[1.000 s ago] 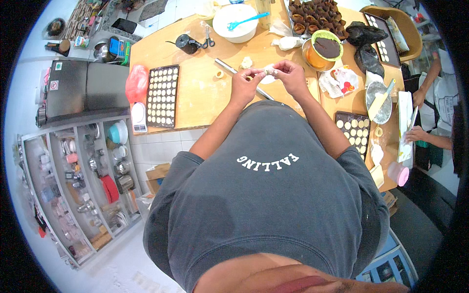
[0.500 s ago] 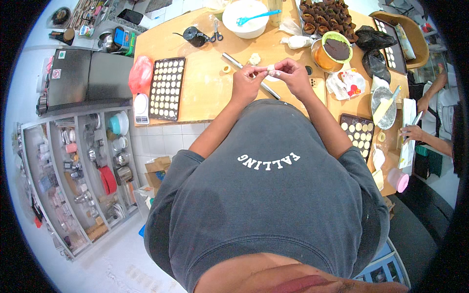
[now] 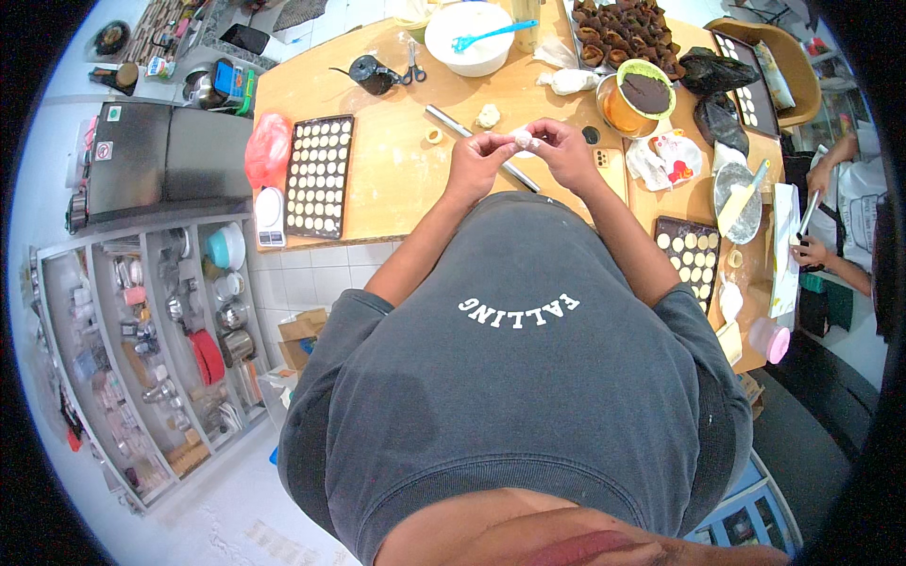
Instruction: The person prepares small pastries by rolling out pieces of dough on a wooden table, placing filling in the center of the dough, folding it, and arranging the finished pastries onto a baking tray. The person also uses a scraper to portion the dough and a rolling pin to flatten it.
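Observation:
A small pale piece of dough (image 3: 522,140) is pinched between the fingertips of both my hands above the table. My left hand (image 3: 478,162) closes on its left side, and my right hand (image 3: 561,154) grips it from the right. Just beyond my hands lies a lump of dough (image 3: 488,116). A metal rod (image 3: 451,123) runs slantwise beneath them. Left of the rod is a small ring cutter (image 3: 434,136). Past the right hand are a dark round lid (image 3: 592,135) and a phone (image 3: 602,158).
A tray of dough rounds (image 3: 320,179) stands left beside a scale (image 3: 270,212) and a red bag (image 3: 269,151). Farther off are scissors (image 3: 412,64) and a white bowl (image 3: 458,58). Another tray (image 3: 689,257) lies right, near a co-worker's hand (image 3: 810,251) holding a tool.
The fingers have shifted slightly round the dough piece, which shows more between them. The co-worker's hands at the right have moved a little. The whole view has drifted slightly.

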### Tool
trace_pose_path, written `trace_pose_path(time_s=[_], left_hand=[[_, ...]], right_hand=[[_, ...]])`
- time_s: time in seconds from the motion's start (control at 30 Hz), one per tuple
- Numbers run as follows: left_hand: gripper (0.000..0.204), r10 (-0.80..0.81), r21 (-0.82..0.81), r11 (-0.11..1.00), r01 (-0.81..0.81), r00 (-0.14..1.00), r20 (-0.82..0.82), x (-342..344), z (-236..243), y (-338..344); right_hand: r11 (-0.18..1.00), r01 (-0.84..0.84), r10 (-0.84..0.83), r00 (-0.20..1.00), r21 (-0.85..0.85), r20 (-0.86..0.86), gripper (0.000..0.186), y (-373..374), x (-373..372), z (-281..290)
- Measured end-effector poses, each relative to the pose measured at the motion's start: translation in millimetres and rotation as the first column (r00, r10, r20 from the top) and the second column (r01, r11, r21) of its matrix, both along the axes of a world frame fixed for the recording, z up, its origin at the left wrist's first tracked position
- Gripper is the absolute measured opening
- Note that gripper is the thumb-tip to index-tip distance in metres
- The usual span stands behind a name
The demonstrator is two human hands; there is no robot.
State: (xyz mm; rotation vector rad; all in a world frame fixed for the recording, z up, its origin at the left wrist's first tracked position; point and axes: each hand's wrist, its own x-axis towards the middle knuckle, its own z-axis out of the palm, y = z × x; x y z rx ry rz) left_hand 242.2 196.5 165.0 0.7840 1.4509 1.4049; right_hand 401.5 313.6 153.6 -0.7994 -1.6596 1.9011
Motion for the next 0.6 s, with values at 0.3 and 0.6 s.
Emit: trace_pose_path(time_s=[0.3,0.6], left_hand=[[0.025,0.076,-0.086,0.994,-0.061,0.981,0.178,2,-3,-7],[0.024,0.09,-0.045,0.996,-0.078,0.904,0.418,-19,-36,-33]], right_hand=[[0.995,0.095,-0.094,0.995,0.041,-0.016,0.021,-17,-10,-1],[0.97,0.02,-0.024,1.0,0.242,0.015,0.022,-39,-18,9]])
